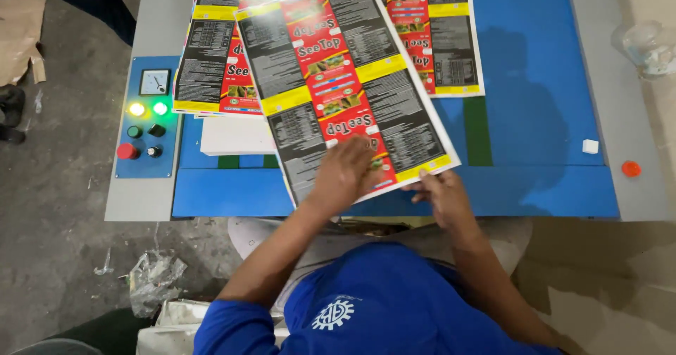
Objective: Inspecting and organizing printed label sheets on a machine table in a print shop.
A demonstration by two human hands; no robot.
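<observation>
Lying flat on the near end of a printed sheet (345, 87), the left hand (346, 170) is pressing down with its fingers loosely spread, palm on the red and black panels. The right hand (442, 194) is pinching the sheet's near right corner between thumb and fingers, just where the yellow strip ends. The sheet is sitting tilted on the blue worktop (542, 80), its near edge hanging slightly past the worktop's front lip, its far end overlapping two more stacks of the same print: one stack (208, 52) to the left and another (440, 31) behind on the right. A plain white pile (236, 138) is showing under the left stack. On the worktop's left side a control panel (144, 119) is carrying a small dial, two lit lamps in yellow and green, and a few black and red knobs. Near the right edge a small white block (590, 146) is resting on the blue surface, and a red cap (631, 168) is lying on the grey border just beyond it. A clear plastic cup (648, 45) is standing further back on the right. Crumpled plastic (151, 277) is lying on the concrete floor at lower left. The person's blue shirt (380, 306) is filling the bottom of the view.
</observation>
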